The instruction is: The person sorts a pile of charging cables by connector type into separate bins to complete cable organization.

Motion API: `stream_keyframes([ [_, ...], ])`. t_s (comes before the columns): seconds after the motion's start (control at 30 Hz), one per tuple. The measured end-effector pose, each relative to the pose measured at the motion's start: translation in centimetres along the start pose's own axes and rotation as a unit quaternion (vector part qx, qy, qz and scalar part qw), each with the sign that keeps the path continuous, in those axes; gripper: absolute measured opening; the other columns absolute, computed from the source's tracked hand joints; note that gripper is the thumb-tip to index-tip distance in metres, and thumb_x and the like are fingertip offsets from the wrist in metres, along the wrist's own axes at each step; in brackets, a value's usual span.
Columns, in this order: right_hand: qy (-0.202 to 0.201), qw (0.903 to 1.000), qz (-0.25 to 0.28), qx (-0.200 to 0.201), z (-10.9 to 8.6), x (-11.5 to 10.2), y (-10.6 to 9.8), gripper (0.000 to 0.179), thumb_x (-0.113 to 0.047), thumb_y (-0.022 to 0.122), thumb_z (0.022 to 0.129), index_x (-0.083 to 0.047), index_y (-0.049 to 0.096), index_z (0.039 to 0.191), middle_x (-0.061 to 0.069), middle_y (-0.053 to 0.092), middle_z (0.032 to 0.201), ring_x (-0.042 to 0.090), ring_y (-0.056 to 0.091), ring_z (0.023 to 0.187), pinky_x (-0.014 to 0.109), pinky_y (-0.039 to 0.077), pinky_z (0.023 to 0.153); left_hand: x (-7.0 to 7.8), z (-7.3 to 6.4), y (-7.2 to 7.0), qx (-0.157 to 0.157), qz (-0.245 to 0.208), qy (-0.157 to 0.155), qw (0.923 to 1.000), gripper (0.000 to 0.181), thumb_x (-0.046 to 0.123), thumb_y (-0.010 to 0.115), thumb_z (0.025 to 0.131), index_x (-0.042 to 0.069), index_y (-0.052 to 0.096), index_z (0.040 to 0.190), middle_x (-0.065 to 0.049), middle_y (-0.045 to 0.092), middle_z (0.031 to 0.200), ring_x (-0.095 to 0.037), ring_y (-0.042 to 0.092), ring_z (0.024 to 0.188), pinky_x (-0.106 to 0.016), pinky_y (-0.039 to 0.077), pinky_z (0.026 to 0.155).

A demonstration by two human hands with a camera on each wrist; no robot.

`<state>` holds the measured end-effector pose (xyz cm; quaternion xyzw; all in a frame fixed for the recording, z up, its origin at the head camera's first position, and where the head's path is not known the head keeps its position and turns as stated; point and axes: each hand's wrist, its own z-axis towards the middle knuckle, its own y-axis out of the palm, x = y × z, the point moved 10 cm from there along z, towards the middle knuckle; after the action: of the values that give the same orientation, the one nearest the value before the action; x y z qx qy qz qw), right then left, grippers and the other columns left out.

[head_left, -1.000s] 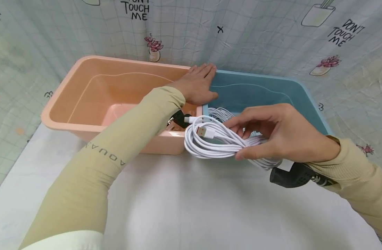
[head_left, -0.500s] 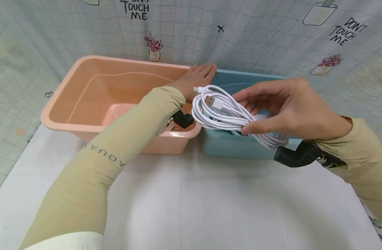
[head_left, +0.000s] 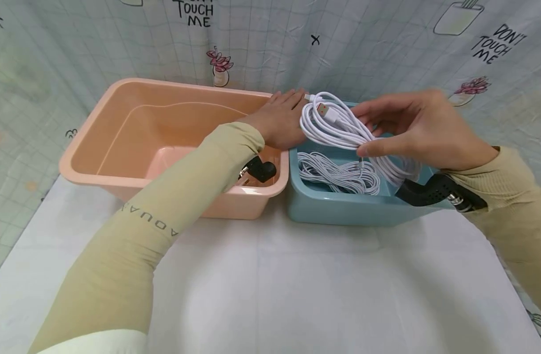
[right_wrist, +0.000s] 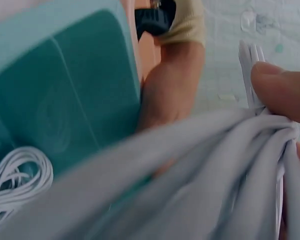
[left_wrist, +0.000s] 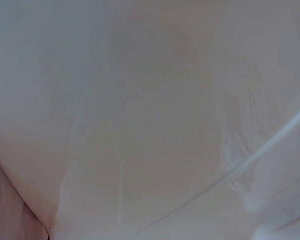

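My right hand point(head_left: 423, 128) pinches a coiled white USB cable point(head_left: 337, 123) between thumb and fingers, above the blue bin point(head_left: 332, 214). One plug of the cable shows an orange inside. Below it, a second bundle of white cable point(head_left: 339, 173) lies in the blue bin; the right wrist view also shows this bundle point(right_wrist: 20, 182). My left hand point(head_left: 281, 120) rests with straight fingers over the meeting rims of the blue bin and the peach bin point(head_left: 173, 184). The left wrist view shows mostly the pale inner wall of the peach bin point(left_wrist: 155, 125).
Both bins stand side by side on a white-covered table point(head_left: 270, 285). Behind them hangs a gridded curtain point(head_left: 261, 44) with plant drawings and lettering. Black wrist cameras sit under the left wrist point(head_left: 261, 169) and the right wrist point(head_left: 423, 192).
My right hand has lifted the coiled cable up and away toward the back, slightly rightward, uncovering the bundle in the blue bin. The left hand has stayed in place.
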<state>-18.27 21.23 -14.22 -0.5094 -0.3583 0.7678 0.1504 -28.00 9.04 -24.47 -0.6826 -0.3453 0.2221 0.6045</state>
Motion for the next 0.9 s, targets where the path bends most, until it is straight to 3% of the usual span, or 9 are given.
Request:
stream_keyframes([
  [0.23,0.046,0.9988,-0.018,0.010,0.8,3.6,-0.8,0.050,-0.005,0.085,0.072,-0.011,0.070,0.119,-0.006,0.072,0.096,0.009,0.064,0.077,0.010,0.053,0.066,-0.5,0.3,0.3,-0.014,-0.016,-0.018,0.9996,0.086,0.055,0.034,0.098,0.013,-0.014,0.156,-0.005,-0.015,0.166,-0.025,-0.012,0.156,-0.044,-0.008,0.128],
  [0.67,0.104,0.9937,-0.041,0.000,2.0,9.6,-0.5,0.054,-0.016,0.084,0.075,-0.013,0.066,0.125,-0.012,0.067,0.097,0.007,0.064,0.081,0.009,0.053,0.067,-0.5,0.3,0.2,-0.018,-0.015,-0.019,0.9995,0.085,0.054,0.032,0.098,0.012,-0.013,0.156,-0.005,-0.015,0.166,-0.025,-0.012,0.156,-0.044,-0.007,0.128],
  [0.9,0.104,0.9932,-0.049,-0.020,2.8,11.3,0.5,0.053,-0.019,0.083,0.076,-0.014,0.065,0.126,-0.011,0.066,0.099,0.006,0.064,0.080,0.007,0.052,0.068,-0.5,0.3,0.3,-0.018,-0.014,-0.016,0.9996,0.085,0.055,0.031,0.098,0.012,-0.013,0.156,-0.005,-0.015,0.166,-0.025,-0.012,0.156,-0.044,-0.008,0.128],
])
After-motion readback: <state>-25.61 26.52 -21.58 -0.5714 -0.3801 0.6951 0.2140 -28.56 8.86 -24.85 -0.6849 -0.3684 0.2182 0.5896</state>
